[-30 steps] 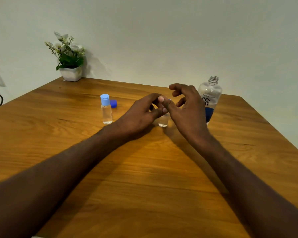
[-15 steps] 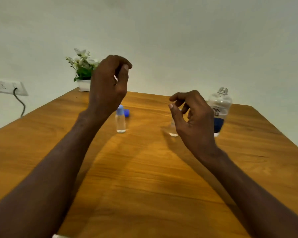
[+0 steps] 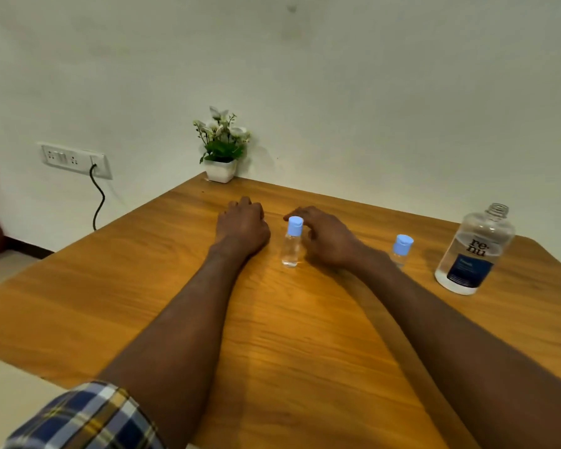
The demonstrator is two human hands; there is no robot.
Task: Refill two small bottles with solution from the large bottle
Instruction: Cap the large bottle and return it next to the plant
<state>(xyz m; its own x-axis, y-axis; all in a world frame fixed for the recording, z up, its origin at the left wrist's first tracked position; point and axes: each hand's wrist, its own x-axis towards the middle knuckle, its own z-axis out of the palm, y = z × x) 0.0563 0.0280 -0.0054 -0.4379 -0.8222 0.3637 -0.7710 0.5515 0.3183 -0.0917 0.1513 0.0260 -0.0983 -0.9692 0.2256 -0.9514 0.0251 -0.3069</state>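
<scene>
Head camera looks forward-down over the table [image 3: 143,286].

A wooden counter [image 3: 305,335] with an orange-brown grain carries everything. At its far corner, against the wall, stands a small white pot of flowers [image 3: 221,147]. Near the middle stands a small clear bottle [image 3: 291,246] with a light blue cap, upright. To its right, well apart, a second small bottle [image 3: 401,249] with the same blue cap stands partly hidden behind a forearm. Further right stands the large clear bottle [image 3: 475,251], uncapped, with a dark blue label.
</scene>
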